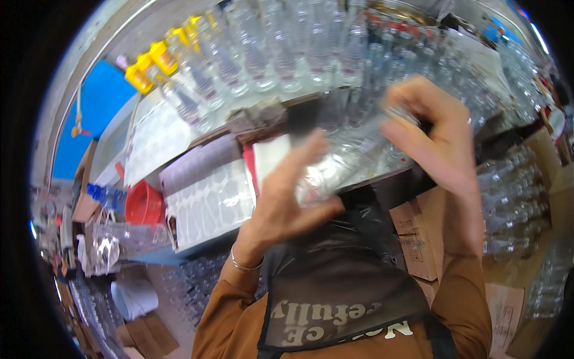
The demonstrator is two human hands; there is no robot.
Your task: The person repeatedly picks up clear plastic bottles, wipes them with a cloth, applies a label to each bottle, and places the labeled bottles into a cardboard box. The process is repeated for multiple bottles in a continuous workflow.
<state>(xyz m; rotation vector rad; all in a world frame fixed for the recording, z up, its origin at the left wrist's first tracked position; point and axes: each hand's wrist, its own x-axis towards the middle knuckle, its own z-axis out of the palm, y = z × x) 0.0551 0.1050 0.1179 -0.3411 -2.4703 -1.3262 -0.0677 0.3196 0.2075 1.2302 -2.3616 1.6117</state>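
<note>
A clear bottle lies tilted in front of my chest, blurred by motion. The fingers of my right hand are closed around its narrow neck end. Near the wide base, my left hand has its fingers and thumb stretched apart; whether it touches the bottle is smeared. Close to my left hand lies a sheet of white, bottle-shaped labels on the bench. Clear bottles stand in rows along the far side of the bench.
A red bowl and a blue plastic piece sit at the left. Yellow containers stand at the back left. Cardboard boxes and more bottles are low at the right. A white bucket is down at the left.
</note>
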